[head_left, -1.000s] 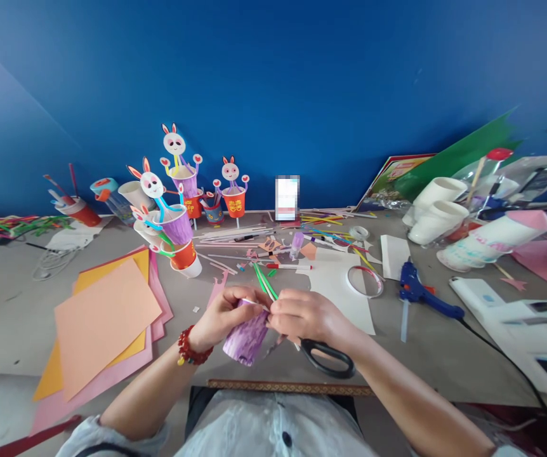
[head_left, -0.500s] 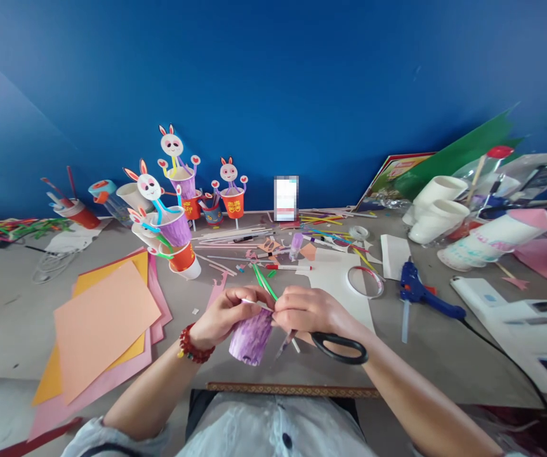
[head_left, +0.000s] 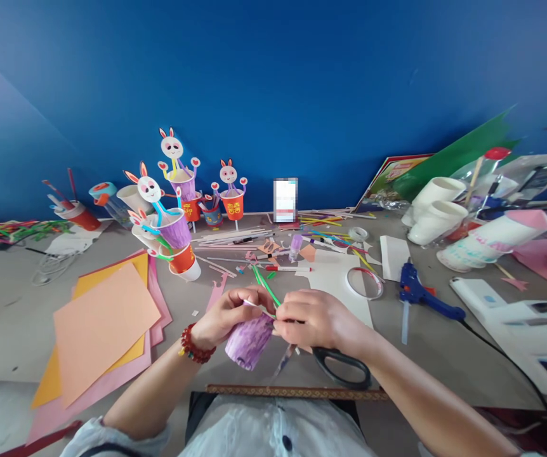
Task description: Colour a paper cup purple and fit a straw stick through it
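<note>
My left hand (head_left: 238, 311) grips a purple-coloured paper cup (head_left: 249, 343) by its rim, the cup tilted with its base towards me. At the rim's right side, the fingers of my right hand (head_left: 309, 317) are closed in a pinch. Black-handled scissors (head_left: 342, 368) hang from that same hand, their blades pointing down and towards me. Green strips (head_left: 267, 285) run up to the rim between both hands; my fingers hide their near ends, so I cannot tell whether they are attached.
Coloured paper sheets (head_left: 106, 330) lie at left, below rabbit-decorated cups (head_left: 173, 228). A roll of tape (head_left: 365, 283), a blue glue gun (head_left: 428, 295) with its cord, and a white power strip (head_left: 511, 330) are at right. Pens and strips (head_left: 235, 238) litter the back.
My right hand and the scissors have shifted slightly right and down. The cup tips a little more to the left, and more of the green strips shows near its rim.
</note>
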Tool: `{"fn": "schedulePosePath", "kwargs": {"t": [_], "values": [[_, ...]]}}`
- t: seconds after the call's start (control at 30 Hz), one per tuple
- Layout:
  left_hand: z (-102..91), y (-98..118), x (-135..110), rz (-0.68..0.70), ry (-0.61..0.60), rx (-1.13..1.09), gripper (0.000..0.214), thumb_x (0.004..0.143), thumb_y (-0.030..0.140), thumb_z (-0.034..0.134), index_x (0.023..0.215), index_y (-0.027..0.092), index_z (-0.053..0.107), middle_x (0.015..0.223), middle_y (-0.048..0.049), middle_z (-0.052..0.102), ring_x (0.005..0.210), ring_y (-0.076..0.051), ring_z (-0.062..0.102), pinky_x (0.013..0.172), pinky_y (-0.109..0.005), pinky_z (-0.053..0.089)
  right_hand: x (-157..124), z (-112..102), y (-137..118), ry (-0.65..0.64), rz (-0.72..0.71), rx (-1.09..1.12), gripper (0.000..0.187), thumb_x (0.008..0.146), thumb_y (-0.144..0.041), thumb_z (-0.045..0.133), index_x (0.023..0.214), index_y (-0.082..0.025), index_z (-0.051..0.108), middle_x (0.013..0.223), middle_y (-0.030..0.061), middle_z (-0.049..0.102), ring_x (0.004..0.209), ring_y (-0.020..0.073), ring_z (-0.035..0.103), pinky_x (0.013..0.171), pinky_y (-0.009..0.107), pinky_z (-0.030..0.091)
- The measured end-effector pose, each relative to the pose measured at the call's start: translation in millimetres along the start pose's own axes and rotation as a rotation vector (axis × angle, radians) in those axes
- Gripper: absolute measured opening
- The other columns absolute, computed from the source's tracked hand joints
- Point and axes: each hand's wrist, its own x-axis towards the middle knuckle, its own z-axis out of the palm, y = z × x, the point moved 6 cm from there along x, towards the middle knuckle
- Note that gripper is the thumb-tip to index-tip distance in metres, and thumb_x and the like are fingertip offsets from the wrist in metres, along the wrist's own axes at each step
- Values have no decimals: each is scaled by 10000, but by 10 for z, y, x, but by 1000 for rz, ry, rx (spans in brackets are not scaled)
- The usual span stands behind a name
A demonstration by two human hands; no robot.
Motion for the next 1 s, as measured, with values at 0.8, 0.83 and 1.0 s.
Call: {"fn": "schedulePosePath", "kwargs": {"t": [0.8,0.83,1.0], "values": [[-117,136,-117,403,113,368,175,874,351,635,930,194,579,1190,-110,572,1151,-270,508,895,-335,401,-447,306,169,577,849,775,150,929,-350,607,898,-205,630,838,12,617,533,103,618,496,222,515],[-112,126,-109,399,111,358,201,870,362,638,969,196,582,1206,-114,570,1169,-277,503,903,-337,403,-416,334,165,561,826,753,143,932,-344,605,914,-205,637,845,15,616,537,103,616,499,222,514],[-84,133,-104,455,115,300,328,855,380,651,1121,207,568,1294,-129,554,1260,-313,478,1029,-410,367,-302,460,190,488,770,710,169,906,-341,651,1004,-203,658,816,22,639,612,123,618,547,218,511]]}}
